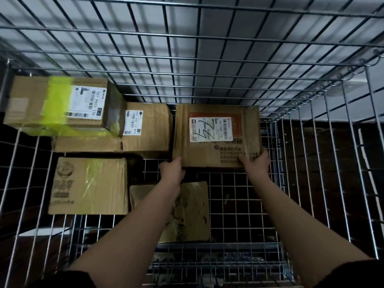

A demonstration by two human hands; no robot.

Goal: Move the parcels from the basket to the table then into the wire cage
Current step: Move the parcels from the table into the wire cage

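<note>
I look down into the wire cage [311,159]. A brown cardboard parcel [216,156] with a white label and an orange patch sits at the cage's back, right of centre. My left hand [172,168] grips its near left corner, and my right hand [256,163] grips its near right corner. Both arms reach in from the bottom of the view. Whether the parcel rests on the cage floor or hangs just above it cannot be told.
Other parcels lie in the cage: a box with yellow-green tape [58,104] stacked at back left, a labelled box [149,127] beside it, a printed box [89,186] at front left, and a flat brown one [191,210] under my left forearm. Bare wire floor [239,204] shows at right.
</note>
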